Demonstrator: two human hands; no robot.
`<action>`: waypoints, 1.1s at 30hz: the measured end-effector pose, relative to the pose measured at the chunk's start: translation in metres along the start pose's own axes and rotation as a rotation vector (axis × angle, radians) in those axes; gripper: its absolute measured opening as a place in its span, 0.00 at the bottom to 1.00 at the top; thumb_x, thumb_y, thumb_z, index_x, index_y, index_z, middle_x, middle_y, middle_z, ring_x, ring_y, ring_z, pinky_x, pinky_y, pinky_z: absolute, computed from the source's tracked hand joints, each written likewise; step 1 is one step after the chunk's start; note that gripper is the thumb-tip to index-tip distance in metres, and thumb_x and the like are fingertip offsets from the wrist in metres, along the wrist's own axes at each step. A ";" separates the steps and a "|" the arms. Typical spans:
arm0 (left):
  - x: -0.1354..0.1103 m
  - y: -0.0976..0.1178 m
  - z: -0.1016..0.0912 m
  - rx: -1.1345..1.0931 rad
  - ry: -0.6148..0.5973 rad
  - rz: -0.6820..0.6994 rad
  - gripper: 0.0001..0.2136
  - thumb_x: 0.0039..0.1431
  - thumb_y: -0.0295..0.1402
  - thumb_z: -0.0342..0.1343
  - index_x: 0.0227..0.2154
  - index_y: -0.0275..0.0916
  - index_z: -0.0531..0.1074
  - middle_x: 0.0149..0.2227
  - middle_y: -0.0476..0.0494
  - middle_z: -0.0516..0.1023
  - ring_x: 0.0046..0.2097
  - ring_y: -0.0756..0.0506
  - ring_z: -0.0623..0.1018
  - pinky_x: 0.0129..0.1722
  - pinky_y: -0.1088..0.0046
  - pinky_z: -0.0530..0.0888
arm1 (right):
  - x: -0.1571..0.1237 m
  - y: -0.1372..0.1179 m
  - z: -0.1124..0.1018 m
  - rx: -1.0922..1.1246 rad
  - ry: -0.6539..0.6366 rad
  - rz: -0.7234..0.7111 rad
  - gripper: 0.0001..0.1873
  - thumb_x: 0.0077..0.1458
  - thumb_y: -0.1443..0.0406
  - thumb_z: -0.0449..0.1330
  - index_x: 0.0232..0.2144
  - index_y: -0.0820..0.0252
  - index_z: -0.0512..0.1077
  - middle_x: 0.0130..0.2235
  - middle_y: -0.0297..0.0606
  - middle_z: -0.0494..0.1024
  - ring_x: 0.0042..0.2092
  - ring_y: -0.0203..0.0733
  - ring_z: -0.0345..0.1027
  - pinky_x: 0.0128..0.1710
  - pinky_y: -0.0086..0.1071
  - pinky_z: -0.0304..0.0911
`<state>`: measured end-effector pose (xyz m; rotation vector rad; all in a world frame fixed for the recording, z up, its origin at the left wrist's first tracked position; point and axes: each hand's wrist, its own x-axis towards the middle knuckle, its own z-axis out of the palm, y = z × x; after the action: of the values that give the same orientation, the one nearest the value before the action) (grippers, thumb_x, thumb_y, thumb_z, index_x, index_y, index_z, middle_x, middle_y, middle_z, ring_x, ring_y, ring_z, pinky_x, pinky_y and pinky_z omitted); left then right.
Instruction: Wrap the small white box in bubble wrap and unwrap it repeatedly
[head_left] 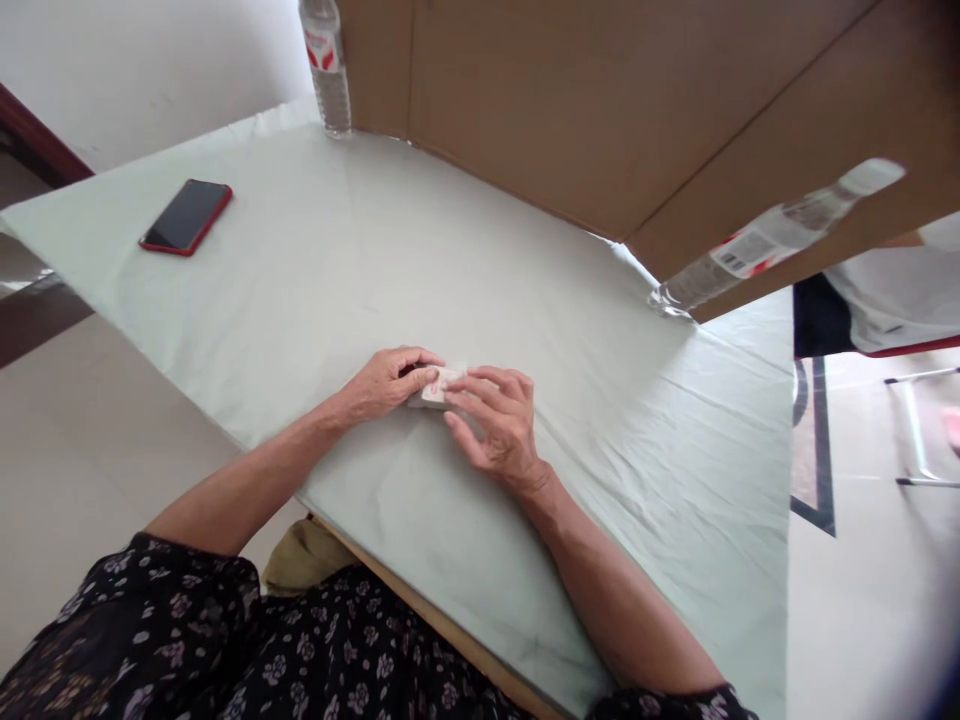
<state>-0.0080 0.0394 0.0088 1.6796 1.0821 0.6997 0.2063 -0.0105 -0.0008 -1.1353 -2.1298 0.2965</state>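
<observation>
White pack (436, 392): near front edge of table (300, 280) | left hand (381, 386): grip pinching pack | right hand (501, 418): grip loosely spread, fingertips on pack | stage: apparently mid-handling, remainder unclear

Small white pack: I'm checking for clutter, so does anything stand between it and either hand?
Nothing visible does. The left hand has its thumb on the small white pack, and the right hand is at its other end. The phone and cardboard panel are well away.
</observation>
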 end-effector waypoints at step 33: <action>0.003 -0.014 0.017 0.069 0.028 0.222 0.31 0.56 0.35 0.59 0.63 0.36 0.64 0.57 0.33 0.76 0.55 0.40 0.76 0.54 0.62 0.74 | -0.001 0.042 0.012 0.148 -0.006 0.145 0.31 0.60 0.52 0.64 0.62 0.50 0.64 0.57 0.46 0.77 0.55 0.54 0.73 0.56 0.51 0.68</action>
<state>0.0030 0.0372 -0.0103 1.8734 0.9566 0.8370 0.2259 0.0148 -0.0307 -1.2044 -1.9982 0.5154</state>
